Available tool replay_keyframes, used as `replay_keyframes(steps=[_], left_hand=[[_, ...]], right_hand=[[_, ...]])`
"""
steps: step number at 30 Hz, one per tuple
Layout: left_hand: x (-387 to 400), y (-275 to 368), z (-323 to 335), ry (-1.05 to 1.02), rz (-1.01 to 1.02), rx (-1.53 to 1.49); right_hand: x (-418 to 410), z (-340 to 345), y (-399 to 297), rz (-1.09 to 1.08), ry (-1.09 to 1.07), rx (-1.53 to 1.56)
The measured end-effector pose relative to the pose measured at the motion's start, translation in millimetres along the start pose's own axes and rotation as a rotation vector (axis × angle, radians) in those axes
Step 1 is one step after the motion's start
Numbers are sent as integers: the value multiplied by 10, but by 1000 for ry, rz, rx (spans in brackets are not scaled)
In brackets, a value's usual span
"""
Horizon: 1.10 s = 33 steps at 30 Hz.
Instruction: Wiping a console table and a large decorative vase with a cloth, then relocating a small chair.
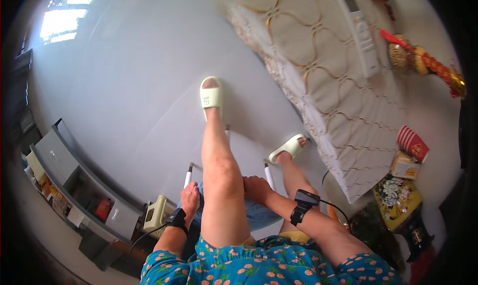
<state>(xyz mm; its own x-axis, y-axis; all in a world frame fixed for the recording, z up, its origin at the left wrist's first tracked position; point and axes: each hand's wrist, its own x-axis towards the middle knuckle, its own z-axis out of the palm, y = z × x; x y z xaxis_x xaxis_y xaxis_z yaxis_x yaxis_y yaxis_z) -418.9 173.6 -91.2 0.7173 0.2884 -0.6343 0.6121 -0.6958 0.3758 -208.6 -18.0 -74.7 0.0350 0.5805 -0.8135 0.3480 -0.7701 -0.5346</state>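
Observation:
My left hand [190, 198] is curled over the left edge of a blue denim cloth [261, 217] on the seat beneath me. On the other side my right hand [257, 189] is curled at the cloth's front edge, beside my knee; its fingertips are hidden. White stool legs [188, 177] with dark tips show under the seat. Both wrists wear black strapped devices with cables. My feet are in pale green slide sandals [211, 97], the left leg stretched forward, the right foot [289, 148] turned out near the table.
A table with a patterned cloth [328, 72] stands at right, bearing a white remote control [364, 42]. Beyond it are red striped paper cups [412, 143], a small box [405, 166] and a floral yellow tin [397, 199]. A grey drawer cabinet [56, 150] and a cream plastic stool [158, 214] are at left.

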Motion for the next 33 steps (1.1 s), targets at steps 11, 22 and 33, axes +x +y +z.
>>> replay_keyframes(steps=[11,22,33], left_hand=[[165,240,-220,-176,-361,2],[402,214,-660,-27,-284,-173],[613,210,-1373,-80,-427,-504]], right_hand=[[-280,-3374,-704,-35,993,-509],[-282,-3634,-907,246,631,-479],[-342,-3778,-1104,316,429,-345]])
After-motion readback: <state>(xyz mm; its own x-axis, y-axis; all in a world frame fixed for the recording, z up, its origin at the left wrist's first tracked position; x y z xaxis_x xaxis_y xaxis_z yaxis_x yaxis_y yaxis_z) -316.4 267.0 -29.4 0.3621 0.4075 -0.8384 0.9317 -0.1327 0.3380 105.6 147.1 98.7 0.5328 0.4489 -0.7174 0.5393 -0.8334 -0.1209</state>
